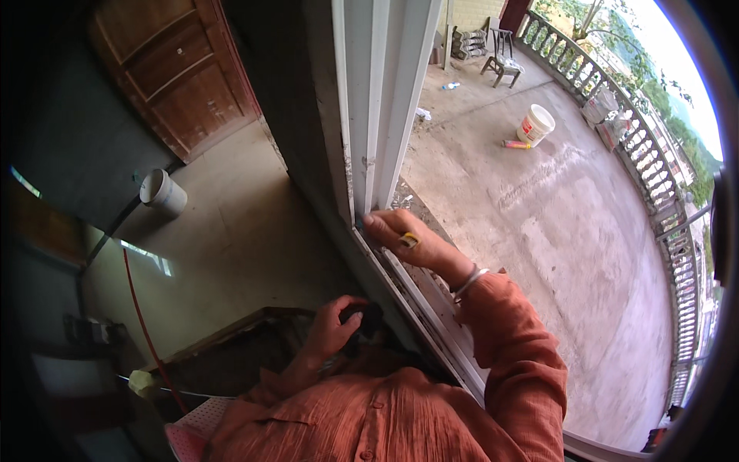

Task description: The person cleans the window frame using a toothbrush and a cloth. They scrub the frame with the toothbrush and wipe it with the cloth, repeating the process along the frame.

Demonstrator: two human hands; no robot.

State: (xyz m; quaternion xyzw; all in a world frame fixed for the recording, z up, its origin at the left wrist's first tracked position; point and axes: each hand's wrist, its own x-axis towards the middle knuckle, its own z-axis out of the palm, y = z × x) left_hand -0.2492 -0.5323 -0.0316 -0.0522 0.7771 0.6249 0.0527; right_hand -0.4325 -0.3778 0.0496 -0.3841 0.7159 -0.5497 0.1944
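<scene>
Terrace (566, 208) daylit, sky (690, 69) blown white; indoor floor (246, 239) dim; edges dark, bent.

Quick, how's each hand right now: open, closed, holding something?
Left hand: closed around a dark object, too dim to identify.
Right hand: closed on a small yellow item, mostly hidden, at the white frame.
</scene>
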